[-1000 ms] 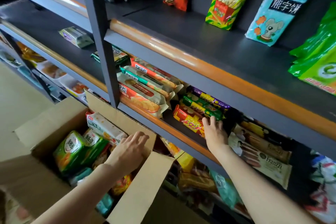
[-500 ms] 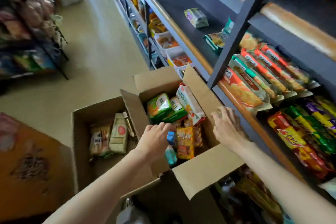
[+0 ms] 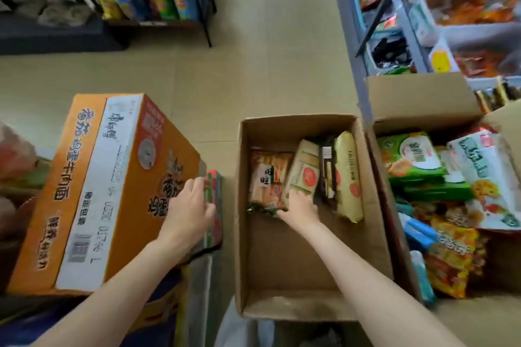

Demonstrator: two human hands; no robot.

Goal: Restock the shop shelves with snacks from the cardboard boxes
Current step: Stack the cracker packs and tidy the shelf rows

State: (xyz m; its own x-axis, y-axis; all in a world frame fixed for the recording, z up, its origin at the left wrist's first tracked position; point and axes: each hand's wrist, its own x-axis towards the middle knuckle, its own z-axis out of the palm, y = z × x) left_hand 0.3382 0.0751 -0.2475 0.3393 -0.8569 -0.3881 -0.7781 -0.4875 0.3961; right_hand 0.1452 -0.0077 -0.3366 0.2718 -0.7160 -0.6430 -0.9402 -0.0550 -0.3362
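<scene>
At frame centre the right hand grips a pale snack packet inside the middle cardboard box; the left hand, fingers spread, presses the orange carton at left.

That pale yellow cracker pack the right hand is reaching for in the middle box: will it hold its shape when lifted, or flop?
The pale yellow pack looks puffy and film-wrapped, so probably light and fairly stiff. Its glossy film may be slippery. The right hand is at its lower end only, so it may tip. Contents are likely brittle.
</scene>
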